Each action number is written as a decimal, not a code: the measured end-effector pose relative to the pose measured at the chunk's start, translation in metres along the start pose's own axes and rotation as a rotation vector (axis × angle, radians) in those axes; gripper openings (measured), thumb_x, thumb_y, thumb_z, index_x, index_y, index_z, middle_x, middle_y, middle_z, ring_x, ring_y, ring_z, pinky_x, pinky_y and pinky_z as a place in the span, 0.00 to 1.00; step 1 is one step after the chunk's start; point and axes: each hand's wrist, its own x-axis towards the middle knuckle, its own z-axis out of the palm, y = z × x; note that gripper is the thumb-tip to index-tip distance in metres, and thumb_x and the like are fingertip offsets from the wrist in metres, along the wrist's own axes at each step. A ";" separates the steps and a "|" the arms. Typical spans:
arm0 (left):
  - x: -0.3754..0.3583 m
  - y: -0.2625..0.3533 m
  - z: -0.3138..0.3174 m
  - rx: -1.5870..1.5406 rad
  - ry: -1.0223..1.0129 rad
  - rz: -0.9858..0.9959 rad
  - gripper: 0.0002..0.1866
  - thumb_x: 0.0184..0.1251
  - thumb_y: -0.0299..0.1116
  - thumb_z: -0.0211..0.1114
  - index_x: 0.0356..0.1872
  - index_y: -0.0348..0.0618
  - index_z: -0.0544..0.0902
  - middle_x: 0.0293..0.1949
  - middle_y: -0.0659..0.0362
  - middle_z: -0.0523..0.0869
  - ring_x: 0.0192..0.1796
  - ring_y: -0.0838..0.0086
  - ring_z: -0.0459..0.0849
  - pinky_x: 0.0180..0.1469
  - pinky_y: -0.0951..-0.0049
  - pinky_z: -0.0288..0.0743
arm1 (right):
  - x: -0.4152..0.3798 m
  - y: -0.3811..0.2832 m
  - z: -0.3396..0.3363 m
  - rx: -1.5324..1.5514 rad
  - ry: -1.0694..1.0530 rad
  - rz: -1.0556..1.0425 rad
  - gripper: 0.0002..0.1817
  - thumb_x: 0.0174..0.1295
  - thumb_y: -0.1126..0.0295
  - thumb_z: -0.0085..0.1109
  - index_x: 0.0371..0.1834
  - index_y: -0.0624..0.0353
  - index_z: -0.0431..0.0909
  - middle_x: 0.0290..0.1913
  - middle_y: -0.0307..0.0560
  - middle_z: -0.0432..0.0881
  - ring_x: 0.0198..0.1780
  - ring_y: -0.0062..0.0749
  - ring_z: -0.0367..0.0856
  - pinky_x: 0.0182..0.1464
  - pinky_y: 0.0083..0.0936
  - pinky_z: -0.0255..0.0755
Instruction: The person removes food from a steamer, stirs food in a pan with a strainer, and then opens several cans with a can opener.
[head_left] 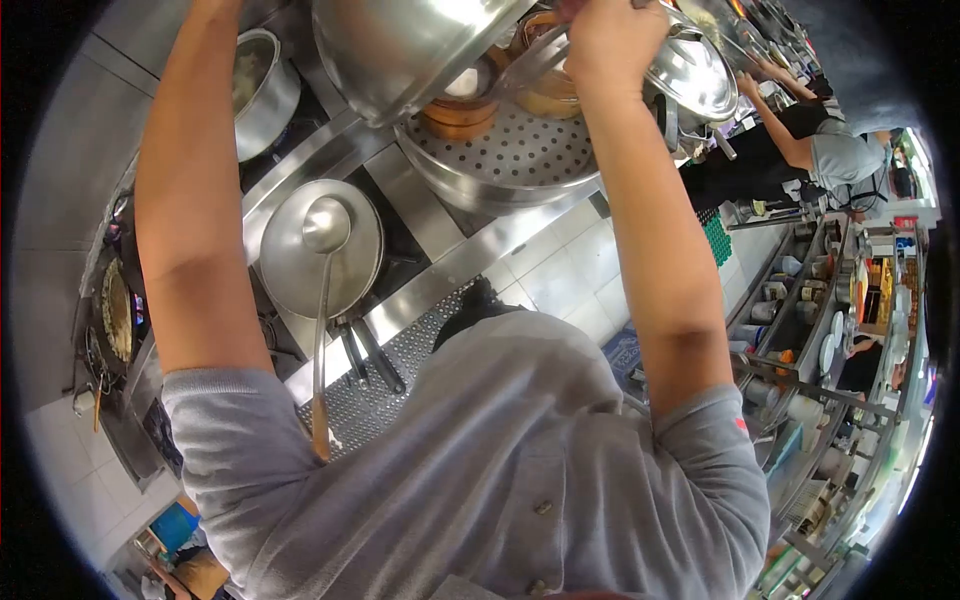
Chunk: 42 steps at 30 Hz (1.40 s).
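My right hand reaches over the steamer at the top, its fingers curled at the frame's upper edge; what they grip I cannot tell. A shiny metal piece slants down beside that hand. My left forearm stretches up past the top edge, so the left hand is out of sight. Between the arms a big domed metal lid is tilted over the perforated steamer tray. On the tray stand round wooden steamer baskets, partly covered by the lid.
A wok on the stove has a ladle resting across it, handle toward my body. A deep pot stands at upper left. Another metal lid lies at right. A person works farther right, near shelves of containers.
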 end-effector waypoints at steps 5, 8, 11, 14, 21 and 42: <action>0.008 -0.007 -0.001 -0.017 0.049 -0.047 0.19 0.80 0.39 0.59 0.52 0.32 0.90 0.45 0.50 0.91 0.44 0.65 0.85 0.48 0.61 0.78 | 0.002 0.020 0.000 -0.004 -0.058 -0.088 0.22 0.80 0.51 0.61 0.36 0.59 0.81 0.24 0.33 0.76 0.23 0.20 0.73 0.27 0.21 0.67; 0.008 -0.006 -0.001 0.014 -0.009 -0.058 0.18 0.81 0.38 0.59 0.52 0.33 0.90 0.45 0.51 0.91 0.43 0.65 0.85 0.49 0.62 0.78 | -0.008 0.010 -0.010 -0.044 -0.053 -0.038 0.23 0.83 0.51 0.57 0.35 0.60 0.81 0.24 0.35 0.78 0.24 0.21 0.74 0.27 0.22 0.67; 0.014 0.003 0.012 -0.156 0.009 -0.134 0.18 0.81 0.37 0.58 0.51 0.34 0.90 0.45 0.52 0.91 0.44 0.66 0.85 0.51 0.61 0.78 | -0.010 -0.012 -0.034 0.012 -0.056 -0.141 0.25 0.84 0.50 0.53 0.35 0.61 0.81 0.23 0.38 0.79 0.25 0.23 0.76 0.30 0.25 0.69; 0.001 0.031 0.031 -0.112 0.067 -0.145 0.19 0.83 0.36 0.55 0.55 0.33 0.90 0.50 0.50 0.92 0.49 0.63 0.88 0.57 0.60 0.79 | -0.029 -0.067 -0.091 -0.690 0.001 -0.702 0.34 0.82 0.36 0.48 0.33 0.59 0.72 0.27 0.45 0.82 0.32 0.35 0.83 0.37 0.26 0.76; 0.060 -0.013 0.074 0.099 -0.009 0.035 0.23 0.71 0.47 0.71 0.59 0.44 0.92 0.53 0.56 0.94 0.55 0.70 0.89 0.59 0.67 0.80 | -0.086 -0.166 -0.338 -0.185 0.209 -0.265 0.40 0.80 0.30 0.39 0.50 0.64 0.75 0.39 0.54 0.85 0.42 0.42 0.87 0.56 0.45 0.83; -0.105 0.109 0.310 0.633 -0.018 0.394 0.22 0.79 0.44 0.67 0.59 0.33 0.88 0.53 0.41 0.91 0.56 0.49 0.90 0.60 0.56 0.81 | -0.341 -0.471 -0.770 -0.944 1.261 -1.007 0.17 0.81 0.58 0.62 0.38 0.60 0.76 0.26 0.42 0.80 0.27 0.28 0.80 0.33 0.29 0.79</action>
